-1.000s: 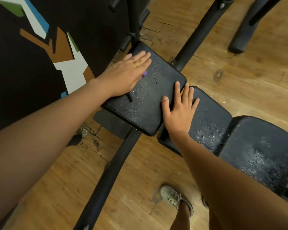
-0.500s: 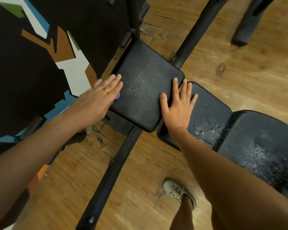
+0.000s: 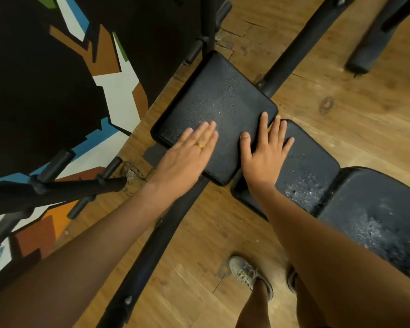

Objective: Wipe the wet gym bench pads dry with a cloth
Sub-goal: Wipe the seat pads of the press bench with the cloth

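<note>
Bench pads [image 3: 376, 204] standing in a row above the wooden floor [image 3: 355, 129].
Left hand [image 3: 189, 152] pressing flat, straight-fingered, on the square end pad [image 3: 218, 95]; right hand [image 3: 263, 152] resting spread and relaxed, bridging onto the wet middle pad [image 3: 313, 166].

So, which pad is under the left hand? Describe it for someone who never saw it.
From the painted wall on the left, a black bench runs rightward. It is the square pad nearest the wall, under the flat left hand. Unlike the middle pad and the end pad, it shows few droplets, no wet patches.
</note>
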A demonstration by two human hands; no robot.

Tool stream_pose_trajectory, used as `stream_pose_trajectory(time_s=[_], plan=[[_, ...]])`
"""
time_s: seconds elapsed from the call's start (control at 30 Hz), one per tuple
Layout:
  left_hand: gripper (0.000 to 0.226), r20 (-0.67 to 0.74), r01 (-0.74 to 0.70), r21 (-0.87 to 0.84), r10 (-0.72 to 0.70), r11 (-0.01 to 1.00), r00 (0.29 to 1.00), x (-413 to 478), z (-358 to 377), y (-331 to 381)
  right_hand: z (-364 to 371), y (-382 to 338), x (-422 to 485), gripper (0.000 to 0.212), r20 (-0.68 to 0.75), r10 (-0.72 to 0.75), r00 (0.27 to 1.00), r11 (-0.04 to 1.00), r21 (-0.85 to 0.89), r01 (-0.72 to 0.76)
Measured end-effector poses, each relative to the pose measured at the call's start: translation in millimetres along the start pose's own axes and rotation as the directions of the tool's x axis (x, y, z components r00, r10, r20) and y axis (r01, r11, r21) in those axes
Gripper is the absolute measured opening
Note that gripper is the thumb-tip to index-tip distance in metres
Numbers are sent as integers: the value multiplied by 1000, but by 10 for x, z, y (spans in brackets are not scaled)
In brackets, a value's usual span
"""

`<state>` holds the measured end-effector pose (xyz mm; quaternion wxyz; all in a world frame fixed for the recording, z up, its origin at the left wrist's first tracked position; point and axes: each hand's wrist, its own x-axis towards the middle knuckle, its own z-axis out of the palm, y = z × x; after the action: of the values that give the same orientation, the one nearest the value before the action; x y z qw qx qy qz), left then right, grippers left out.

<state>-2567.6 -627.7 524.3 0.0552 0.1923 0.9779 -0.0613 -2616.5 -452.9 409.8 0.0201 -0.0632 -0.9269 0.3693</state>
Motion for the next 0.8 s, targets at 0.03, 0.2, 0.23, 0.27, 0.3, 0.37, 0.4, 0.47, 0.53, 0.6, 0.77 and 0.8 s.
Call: stream_pose_trajectory(time_s=[0.03,0.2,0.23,0.27,0.3,0.37,0.4,0.47,0.53,0.6,0.77,0.8], plan=[[81,-25,72,-5,-72,997,997,7,-28,-66,-2,-1,-4,67,1,0,1000,1000,6,0],[78,-21,197,-122,-201,973,979,112,-16,76,-17,-7,5,67,-4,-4,1000,1000,0,4],[82,3,150,-123,-150,981,989,97,38,203,-24,-11,7,67,0,-6,1000,1000,0,6],[84,28,100,-126,-97,987,995,68,97,329,-31,-15,8,67,4,-10,1000,1000,5,10],[83,43,64,-131,-59,989,997,39,142,428,-36,-12,11,67,8,-15,1000,1000,14,15],[80,43,56,-140,-50,989,998,18,192,491,-47,13,14,66,19,-22,1000,999,44,21],[79,45,61,-143,-55,988,997,26,196,481,-58,29,16,65,30,-26,999,997,67,24],[75,62,42,-137,-34,990,998,32,183,463,-94,69,26,64,76,-42,996,991,131,32],[72,83,-11,-126,22,992,996,41,195,472,-163,138,46,61,126,-81,989,980,193,56],[71,105,-64,-115,76,991,992,81,221,514,-257,276,59,59,154,-139,978,970,219,103],[72,156,-126,-153,150,980,976,368,139,637,-340,838,88,61,158,-346,925,937,0,350],[75,177,-131,-171,161,977,971,466,107,666,-315,894,91,61,147,-372,917,925,-25,379]])
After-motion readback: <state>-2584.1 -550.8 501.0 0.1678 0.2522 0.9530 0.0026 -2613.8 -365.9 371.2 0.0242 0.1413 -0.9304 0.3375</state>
